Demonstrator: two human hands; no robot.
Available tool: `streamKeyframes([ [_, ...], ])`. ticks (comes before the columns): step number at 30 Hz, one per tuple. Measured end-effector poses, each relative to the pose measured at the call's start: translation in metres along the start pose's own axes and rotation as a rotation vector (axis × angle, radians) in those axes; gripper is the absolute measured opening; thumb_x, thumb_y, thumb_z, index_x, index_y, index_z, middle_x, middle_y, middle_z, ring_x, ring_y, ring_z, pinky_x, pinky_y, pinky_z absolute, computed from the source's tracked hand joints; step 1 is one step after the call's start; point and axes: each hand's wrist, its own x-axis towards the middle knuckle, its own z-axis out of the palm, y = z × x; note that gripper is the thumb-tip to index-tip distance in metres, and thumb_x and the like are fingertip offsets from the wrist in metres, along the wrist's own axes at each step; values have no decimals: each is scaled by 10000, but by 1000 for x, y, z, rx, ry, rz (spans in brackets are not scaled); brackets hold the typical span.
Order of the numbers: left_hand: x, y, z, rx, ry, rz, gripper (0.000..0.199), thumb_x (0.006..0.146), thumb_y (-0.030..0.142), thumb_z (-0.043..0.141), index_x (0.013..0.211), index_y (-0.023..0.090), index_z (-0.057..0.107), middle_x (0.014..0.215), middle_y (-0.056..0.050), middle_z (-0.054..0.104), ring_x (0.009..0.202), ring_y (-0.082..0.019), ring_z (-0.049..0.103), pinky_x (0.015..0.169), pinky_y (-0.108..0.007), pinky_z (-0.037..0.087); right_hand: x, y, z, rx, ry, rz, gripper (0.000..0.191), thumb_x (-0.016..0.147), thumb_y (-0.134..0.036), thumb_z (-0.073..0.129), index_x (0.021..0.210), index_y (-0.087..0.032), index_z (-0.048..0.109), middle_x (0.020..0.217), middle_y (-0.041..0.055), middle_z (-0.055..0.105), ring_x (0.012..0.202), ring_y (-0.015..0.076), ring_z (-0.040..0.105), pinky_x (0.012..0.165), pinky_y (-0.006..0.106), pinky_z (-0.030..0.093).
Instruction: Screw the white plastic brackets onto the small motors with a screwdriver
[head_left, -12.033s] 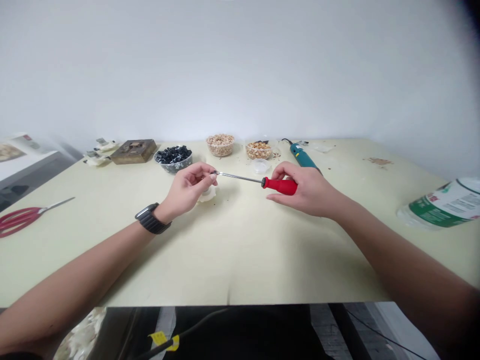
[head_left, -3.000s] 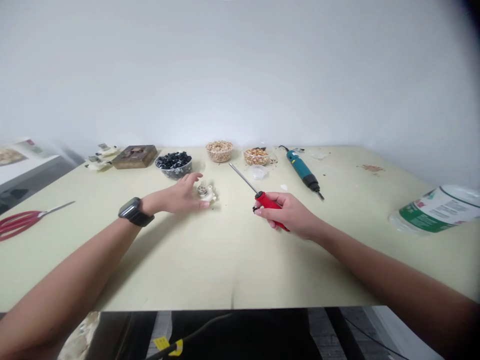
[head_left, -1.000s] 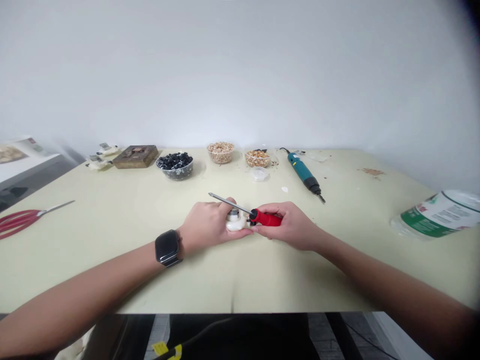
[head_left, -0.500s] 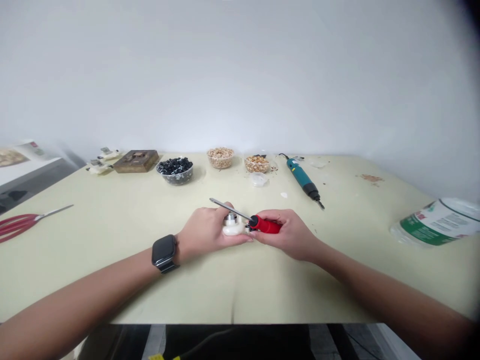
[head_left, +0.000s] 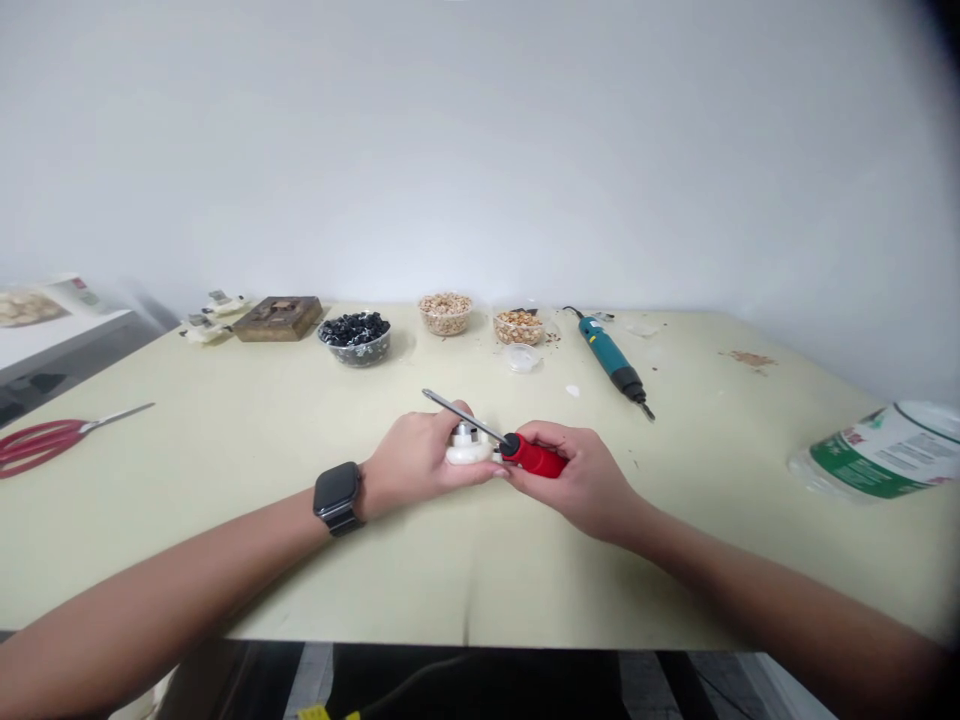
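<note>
My left hand (head_left: pixel 416 455), with a black watch on its wrist, is closed around a white plastic part (head_left: pixel 469 452) that has a metal piece on top. My right hand (head_left: pixel 581 475) grips the red handle of a screwdriver (head_left: pixel 534 456). The screwdriver's shaft slants up and left, passing over the white part toward my left fingers. Both hands meet above the near middle of the table, and the right fingertips are at the white part's right side. What lies between those fingertips is too small to make out.
Behind the hands stand tubs of black pieces (head_left: pixel 355 345), pale pieces (head_left: pixel 445 315) and brass-coloured pieces (head_left: pixel 517 328). A teal electric screwdriver (head_left: pixel 611 358) lies to their right. Red scissors (head_left: pixel 52 445) and a wooden block (head_left: pixel 277 320) are left; a labelled plastic jar (head_left: pixel 885 455) lies right.
The view has shifted slightly. Both hands keep their hold on the white part and screwdriver; the right fingertips sit a little closer against the white part.
</note>
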Motion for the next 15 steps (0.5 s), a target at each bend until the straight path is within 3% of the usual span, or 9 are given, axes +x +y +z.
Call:
streamKeyframes([
  [8,0,-2,4,-211,-52,45,479,888,624,742,992,177,606,788,13,619,668,-128,536,605,-250,348,-1,3,3,-32,59,-107,194,912,-358,759,865,-187,681,793,-15,651,717,104,543,650,228,416],
  [15,3,-1,2,-182,-46,138,443,972,612,657,1048,177,638,934,-27,648,819,-169,577,741,-301,408,2,5,3,-43,70,-118,169,898,-321,761,850,-184,675,775,-24,639,703,97,532,651,227,405],
])
